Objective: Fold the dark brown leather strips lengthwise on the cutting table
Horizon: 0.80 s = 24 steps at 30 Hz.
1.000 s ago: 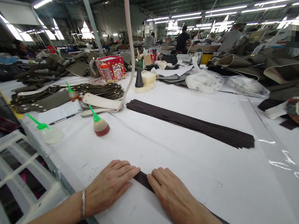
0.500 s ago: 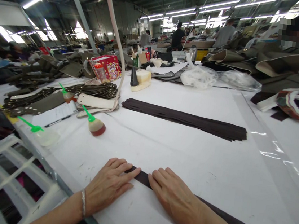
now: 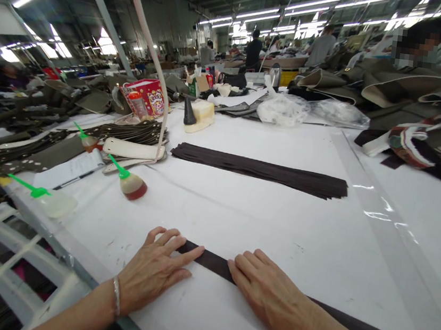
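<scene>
A long dark brown strip (image 3: pixel 214 264), leather or fabric, lies along the white table (image 3: pixel 238 215) near its front edge and runs off to the lower right. My left hand (image 3: pixel 160 262), with a silver bracelet at the wrist, rests at the strip's left end, fingers spread and index fingertip on it. Farther along, my right hand (image 3: pixel 265 285) has its fingers curled together over the strip and covers part of it. Between the two hands a flat stretch shows. Beyond them lies a stack of similar dark strips (image 3: pixel 260 170).
Green-nozzled squeeze bottles stand at the left, one with reddish-brown liquid (image 3: pixel 134 188), one clear (image 3: pixel 57 203). Near them are white strap pieces (image 3: pixel 134 149) and a notepad (image 3: pixel 69 168). A white plastic crate (image 3: pixel 3 261) borders the table. Plastic bags (image 3: pixel 283 109) lie behind; people work farther off.
My hands have moved slightly apart, so more of the strip shows between them. The left hand's fingers are spread a little wider. The whole view has shifted slightly.
</scene>
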### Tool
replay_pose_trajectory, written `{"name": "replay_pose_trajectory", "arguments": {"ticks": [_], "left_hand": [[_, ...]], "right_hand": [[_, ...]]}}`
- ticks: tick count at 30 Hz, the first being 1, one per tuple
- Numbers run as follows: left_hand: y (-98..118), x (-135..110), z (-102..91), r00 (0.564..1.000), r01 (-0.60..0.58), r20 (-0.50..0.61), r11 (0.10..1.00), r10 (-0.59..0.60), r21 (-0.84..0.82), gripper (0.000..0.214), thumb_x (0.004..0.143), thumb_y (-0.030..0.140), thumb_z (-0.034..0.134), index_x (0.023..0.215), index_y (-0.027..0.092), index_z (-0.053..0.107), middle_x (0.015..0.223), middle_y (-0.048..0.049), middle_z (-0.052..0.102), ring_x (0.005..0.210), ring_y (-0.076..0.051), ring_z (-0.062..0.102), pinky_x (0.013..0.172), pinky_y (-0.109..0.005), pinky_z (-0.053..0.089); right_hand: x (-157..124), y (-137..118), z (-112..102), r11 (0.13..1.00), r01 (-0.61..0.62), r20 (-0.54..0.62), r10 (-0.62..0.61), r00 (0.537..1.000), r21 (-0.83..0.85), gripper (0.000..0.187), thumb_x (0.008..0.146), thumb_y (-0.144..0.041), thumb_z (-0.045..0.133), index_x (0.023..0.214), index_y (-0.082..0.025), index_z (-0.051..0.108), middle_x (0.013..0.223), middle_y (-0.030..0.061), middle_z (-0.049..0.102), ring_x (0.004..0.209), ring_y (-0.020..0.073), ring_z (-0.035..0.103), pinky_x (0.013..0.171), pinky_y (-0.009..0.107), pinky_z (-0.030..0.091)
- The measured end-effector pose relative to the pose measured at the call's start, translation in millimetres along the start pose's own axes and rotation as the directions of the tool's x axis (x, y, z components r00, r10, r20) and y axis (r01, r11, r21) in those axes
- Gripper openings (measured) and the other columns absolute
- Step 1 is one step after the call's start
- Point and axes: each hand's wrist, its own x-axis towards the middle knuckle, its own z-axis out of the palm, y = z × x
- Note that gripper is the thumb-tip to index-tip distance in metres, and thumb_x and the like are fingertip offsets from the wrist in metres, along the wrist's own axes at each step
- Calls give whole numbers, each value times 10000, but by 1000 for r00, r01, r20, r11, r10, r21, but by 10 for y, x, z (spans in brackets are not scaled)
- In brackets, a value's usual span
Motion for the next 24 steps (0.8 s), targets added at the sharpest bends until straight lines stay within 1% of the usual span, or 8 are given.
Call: {"name": "replay_pose_trajectory", "arguments": {"ticks": [6, 8, 10, 12, 15, 17, 20, 24], "left_hand": [[-26, -14, 1, 999, -30, -22, 999, 31, 43, 425, 904, 330, 575, 1318, 367, 485, 1107, -20, 581, 1152, -255, 450, 964, -419, 249], [39, 31, -31, 997, -1, -77, 1000, 3, 30, 338, 910, 323, 560, 1247, 352, 553, 1169, -36, 566, 1173, -277, 443, 958, -445, 263], [196, 128, -71, 983, 57, -171, 998, -60, -22, 250, 924, 280, 522, 1156, 310, 611, 1236, -58, 537, 1184, -291, 442, 955, -468, 291], [441, 265, -87, 969, 67, -229, 990, -93, -121, 258, 934, 210, 475, 1154, 252, 602, 1234, -84, 538, 1163, -275, 462, 951, -456, 346], [843, 467, -21, 985, -33, -169, 940, -26, -339, 364, 922, 110, 404, 1265, 183, 504, 1108, -98, 588, 1026, -218, 539, 891, -386, 461], [1031, 542, 68, 988, -10, -144, 901, -58, -434, 411, 901, 60, 357, 1272, 175, 494, 1033, -95, 601, 943, -211, 562, 841, -383, 509], [1130, 552, 187, 987, 32, -124, 883, -101, -468, 444, 872, 24, 345, 1265, 161, 502, 1025, -104, 598, 944, -221, 562, 849, -404, 526], [1095, 501, 235, 990, -1, -126, 908, -57, -419, 473, 859, 13, 356, 1279, 166, 508, 1083, -103, 596, 1006, -229, 548, 895, -414, 522]], "right_hand": [[-215, 62, -55, 1000, -13, 3, 13, 1000, 15, 203, 782, 10, 495, 914, -137, 540, 838, 50, 508, 713, 184, 438, 686, 324, 328], [-269, 76, -70, 1000, -9, 14, 8, 1000, 18, 198, 782, 5, 498, 911, -139, 541, 843, 50, 509, 718, 185, 436, 685, 326, 327], [-300, 80, -74, 1000, -1, 25, 1, 1000, 13, 177, 802, -6, 495, 905, -143, 540, 845, 48, 507, 731, 189, 435, 695, 331, 327], [-309, 75, -68, 1000, 0, 25, 0, 1000, -2, 152, 831, -19, 485, 894, -148, 538, 836, 43, 505, 742, 191, 436, 708, 336, 326], [-312, 62, -56, 999, -15, 2, 15, 1000, -32, 124, 857, -36, 481, 865, -146, 538, 827, 41, 510, 759, 193, 444, 733, 346, 328], [-329, 60, -55, 998, -28, -9, 27, 1000, -49, 115, 866, -46, 478, 851, -143, 538, 829, 45, 512, 769, 196, 446, 748, 354, 329], [-392, 72, -69, 998, -27, -18, 26, 1000, -61, 129, 896, -60, 445, 866, -140, 542, 814, 41, 496, 763, 194, 439, 742, 353, 330], [-525, 98, -112, 997, -47, -30, 45, 999, -63, 143, 913, -64, 428, 896, -132, 553, 800, 33, 480, 740, 187, 425, 728, 346, 328]]}}
